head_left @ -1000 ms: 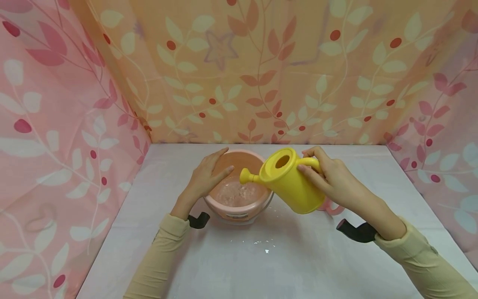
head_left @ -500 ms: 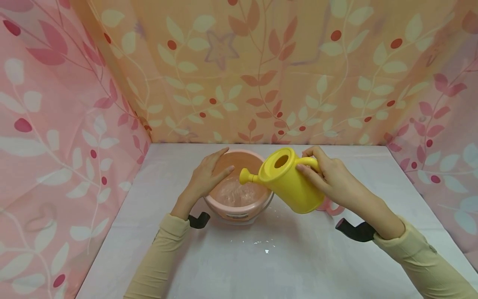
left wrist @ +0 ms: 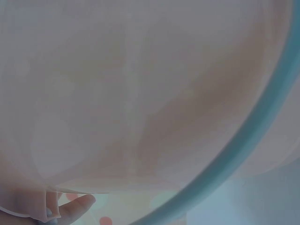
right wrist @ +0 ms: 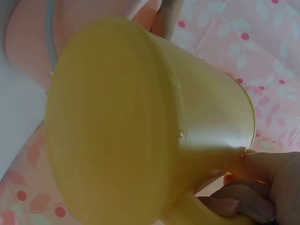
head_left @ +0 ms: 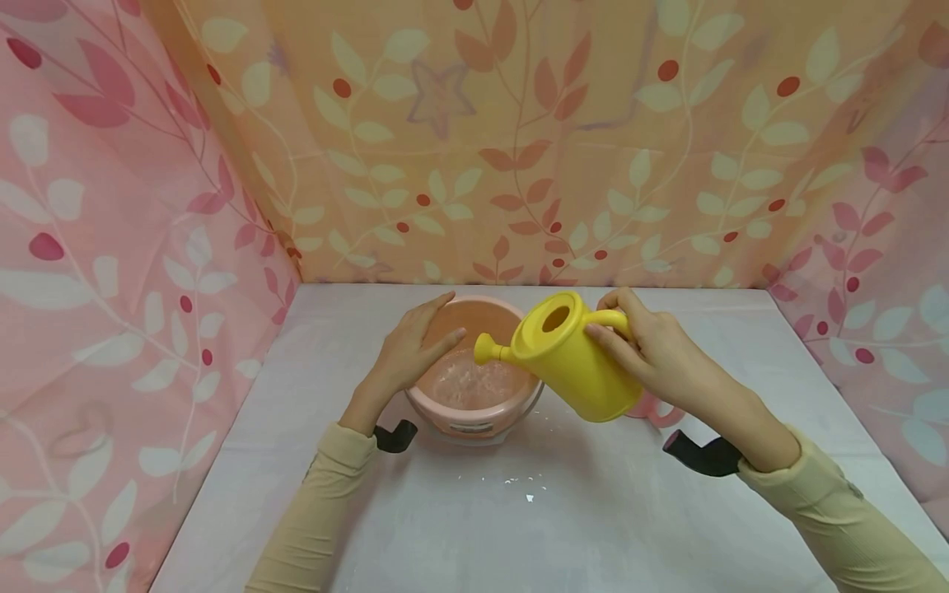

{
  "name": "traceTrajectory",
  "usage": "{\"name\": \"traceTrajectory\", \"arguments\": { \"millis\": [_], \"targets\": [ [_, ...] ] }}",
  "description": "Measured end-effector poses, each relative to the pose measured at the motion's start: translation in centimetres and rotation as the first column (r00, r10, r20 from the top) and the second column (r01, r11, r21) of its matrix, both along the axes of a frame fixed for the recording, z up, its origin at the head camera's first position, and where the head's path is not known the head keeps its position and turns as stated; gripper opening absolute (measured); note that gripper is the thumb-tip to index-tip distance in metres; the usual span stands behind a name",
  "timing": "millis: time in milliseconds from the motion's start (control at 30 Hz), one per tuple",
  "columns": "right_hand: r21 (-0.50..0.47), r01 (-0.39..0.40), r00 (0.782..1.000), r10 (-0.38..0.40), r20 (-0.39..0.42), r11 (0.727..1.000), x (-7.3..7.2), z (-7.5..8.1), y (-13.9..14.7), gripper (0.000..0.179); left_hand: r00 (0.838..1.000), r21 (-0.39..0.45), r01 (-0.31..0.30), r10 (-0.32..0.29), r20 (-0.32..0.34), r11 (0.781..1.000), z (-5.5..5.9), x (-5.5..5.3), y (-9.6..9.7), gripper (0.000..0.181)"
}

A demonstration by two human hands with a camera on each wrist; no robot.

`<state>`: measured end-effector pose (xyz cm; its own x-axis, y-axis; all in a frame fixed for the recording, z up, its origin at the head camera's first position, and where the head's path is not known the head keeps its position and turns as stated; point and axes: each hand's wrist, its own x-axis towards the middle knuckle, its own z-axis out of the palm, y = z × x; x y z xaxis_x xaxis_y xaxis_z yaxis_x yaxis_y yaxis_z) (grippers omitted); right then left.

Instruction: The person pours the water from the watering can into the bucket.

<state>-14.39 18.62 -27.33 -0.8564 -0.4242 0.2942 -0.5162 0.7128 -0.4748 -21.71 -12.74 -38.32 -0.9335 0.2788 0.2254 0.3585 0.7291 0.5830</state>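
My right hand (head_left: 656, 346) grips the handle of a yellow watering can (head_left: 582, 375), which tilts to the left. Its spout hangs over a pink basin (head_left: 474, 416), and water (head_left: 470, 387) ripples inside. On the basin's left rim lies my left hand (head_left: 408, 350), fingers stretched along the edge and thumb extended over the inside. The left wrist view is mostly filled by the basin's wall (left wrist: 93, 93) and a blue-grey band. In the right wrist view the can's bottom (right wrist: 110, 122) faces the camera, with my curled fingers (right wrist: 243, 201) round the handle.
A pink object with a looped handle (head_left: 667, 416) stands partly hidden behind the can. Water drops (head_left: 530, 497) dot the white tabletop (head_left: 460, 543) in front of the basin. Patterned cloth (head_left: 519, 148) walls in the back and both sides.
The can and my right hand have shifted very slightly left. Ripples in the basin have changed shape. My left hand stays on the rim.
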Motion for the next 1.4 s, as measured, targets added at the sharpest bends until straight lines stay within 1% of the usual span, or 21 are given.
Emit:
{"name": "traceTrajectory", "arguments": {
  "millis": [233,467,767,967,1133,1400],
  "targets": [
    [-0.002,0.000,1.000,0.000,0.000,1.000,-0.16,-0.01,-0.19,0.028,1.000,-0.005,0.003,-0.003,-0.001,1.000,0.17,-0.05,-0.03,0.063],
    [0.000,-0.005,1.000,0.005,-0.004,1.000,-0.35,0.11,-0.44,0.028,0.999,-0.023,-0.015,0.015,0.031,1.000,0.16,-0.02,0.01,0.071],
    [0.000,-0.009,1.000,0.009,0.004,1.000,-0.36,0.09,-0.58,0.028,0.999,-0.036,-0.016,0.017,0.028,0.999,0.04,0.04,0.11,0.077],
    [0.008,-0.005,1.000,0.005,0.012,1.000,-0.27,0.10,-0.56,0.029,0.999,-0.040,-0.018,0.019,0.038,0.999,0.15,0.21,0.20,0.078],
    [0.008,-0.009,1.000,0.009,0.003,1.000,-0.28,0.13,-0.57,0.028,0.999,-0.039,-0.026,0.028,0.040,0.999,0.17,0.29,0.22,0.078],
    [0.009,-0.003,1.000,0.003,0.006,1.000,-0.28,0.14,-0.57,0.028,0.999,-0.038,-0.019,0.021,0.033,0.999,0.19,0.35,0.19,0.078]
  ]
}}
